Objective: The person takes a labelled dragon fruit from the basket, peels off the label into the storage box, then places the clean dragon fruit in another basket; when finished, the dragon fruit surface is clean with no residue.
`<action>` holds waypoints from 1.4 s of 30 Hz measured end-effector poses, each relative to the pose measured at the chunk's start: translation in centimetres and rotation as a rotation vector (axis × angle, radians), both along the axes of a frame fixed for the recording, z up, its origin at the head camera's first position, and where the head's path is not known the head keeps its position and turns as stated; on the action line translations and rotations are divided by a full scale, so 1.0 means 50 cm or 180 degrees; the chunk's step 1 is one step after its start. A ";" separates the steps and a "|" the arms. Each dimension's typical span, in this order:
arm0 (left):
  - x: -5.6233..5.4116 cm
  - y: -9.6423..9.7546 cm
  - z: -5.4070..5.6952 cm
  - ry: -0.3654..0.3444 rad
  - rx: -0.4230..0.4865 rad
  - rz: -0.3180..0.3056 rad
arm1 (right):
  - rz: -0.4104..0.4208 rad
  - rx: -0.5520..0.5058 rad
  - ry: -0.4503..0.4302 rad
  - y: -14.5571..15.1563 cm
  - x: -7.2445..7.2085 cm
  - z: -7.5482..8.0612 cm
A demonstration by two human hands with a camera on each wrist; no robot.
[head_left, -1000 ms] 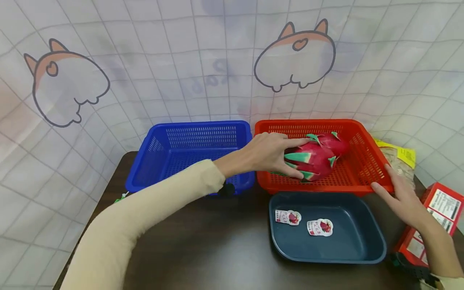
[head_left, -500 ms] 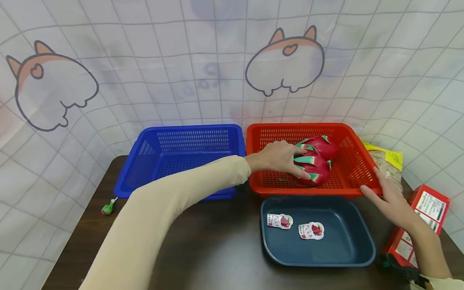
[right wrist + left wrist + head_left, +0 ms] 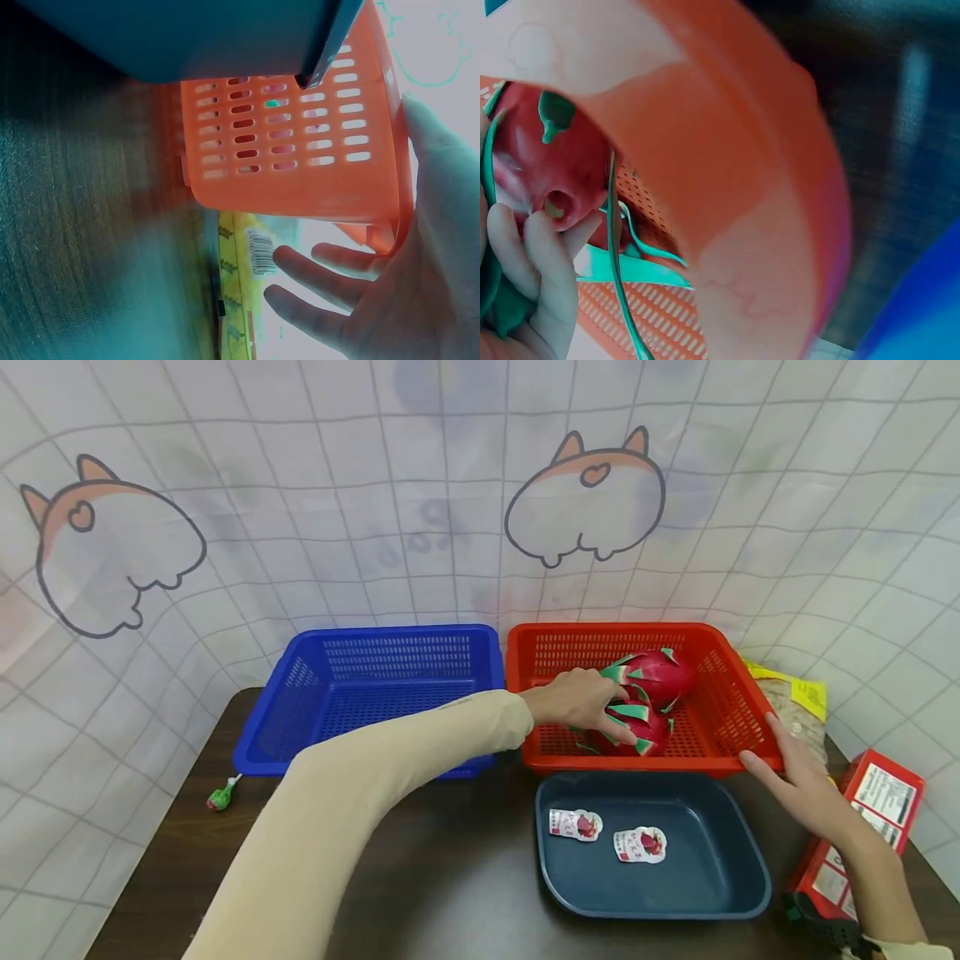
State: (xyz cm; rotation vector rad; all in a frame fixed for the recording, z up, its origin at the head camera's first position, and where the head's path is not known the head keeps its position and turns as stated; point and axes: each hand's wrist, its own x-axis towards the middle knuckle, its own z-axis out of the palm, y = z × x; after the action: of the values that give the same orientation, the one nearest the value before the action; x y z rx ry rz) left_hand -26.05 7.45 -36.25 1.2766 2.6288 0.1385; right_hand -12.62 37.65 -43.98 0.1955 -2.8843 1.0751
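Observation:
In the red basket [image 3: 712, 766], two dragon fruits with green-tipped scales lie close together. My left hand [image 3: 581, 700] reaches in from the left and grips the front dragon fruit [image 3: 648, 731], thumb at its near side. The rear dragon fruit [image 3: 656, 675] sits just behind it. From the left wrist, curled fingers [image 3: 547, 259] show against the red skin of a dragon fruit [image 3: 547, 161]. My right hand [image 3: 806, 785] holds the basket's front right corner, thumb along the front rim and fingers outside the right wall, as the right wrist view also shows.
A blue basket [image 3: 273, 770] stands left of the red one. In front is a dark tray [image 3: 690, 881] holding two fruit-picture labels [image 3: 640, 844]. A yellow-topped bag [image 3: 798, 693] and a red box [image 3: 862, 827] stand at the right. A green lollipop [image 3: 221, 797] lies far left.
My left hand and the front dragon fruit have shifted slightly right and down within the red basket. The right hand stays at the corner. The head view has turned slightly.

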 end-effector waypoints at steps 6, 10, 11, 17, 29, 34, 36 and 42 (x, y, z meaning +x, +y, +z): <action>0.008 -0.007 0.003 -0.0061 -0.0197 0.0071 | -0.0016 -0.0051 -0.0009 -0.006 0.006 -0.003; 0.013 -0.002 0.010 0.0063 -0.0328 0.0090 | -0.0040 -0.0034 0.0053 -0.005 0.007 -0.002; 0.015 -0.001 0.012 0.0078 -0.0354 0.0110 | -0.0027 -0.0044 0.0067 -0.004 0.007 -0.001; 0.031 -0.004 0.012 0.0147 -0.0488 0.0147 | 0.0008 -0.0078 0.0091 -0.003 0.007 -0.005; 0.035 -0.023 0.010 -0.0077 -0.0430 0.0158 | -0.0012 -0.0127 0.0055 -0.011 0.006 -0.006; 0.048 -0.044 0.002 -0.0207 -0.0385 0.0156 | -0.0032 -0.0146 -0.0193 -0.015 0.008 -0.010; 0.052 -0.049 0.004 -0.0215 -0.0356 0.0118 | -0.0052 -0.0146 -0.0219 -0.013 0.008 -0.008; 0.049 -0.065 0.014 -0.0204 -0.0230 0.0044 | -0.0022 -0.0119 -0.0100 -0.009 0.002 0.005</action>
State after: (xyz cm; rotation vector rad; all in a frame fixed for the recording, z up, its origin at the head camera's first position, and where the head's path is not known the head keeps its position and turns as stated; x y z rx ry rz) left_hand -23.60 4.18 -35.56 1.2105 2.5648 0.0843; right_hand -12.49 37.21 -43.73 0.1684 -2.8876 1.1401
